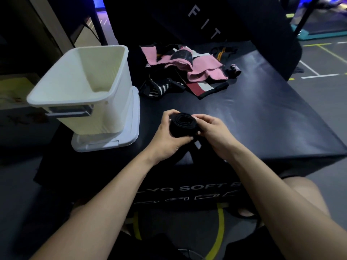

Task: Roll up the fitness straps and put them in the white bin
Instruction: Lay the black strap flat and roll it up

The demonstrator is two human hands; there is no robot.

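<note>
A black strap (183,125), wound into a loose roll, sits between my two hands above the near part of the black soft box (262,117). My left hand (167,134) grips the roll from the left, with the thumb over its top edge. My right hand (214,131) pinches its right side, and a loose tail hangs below. The white bin (56,94) stands at the left on its white lid (131,139), and what I see of its inside is bare. A pile of pink, black and striped straps (189,72) lies at the back of the box.
A small rolled strap (235,69) lies to the right of the pile. A tall black padded block (216,19) rises behind the box. Grey gym floor with painted lines spreads to the right, and yellow loops (221,228) lie on the floor by my knees.
</note>
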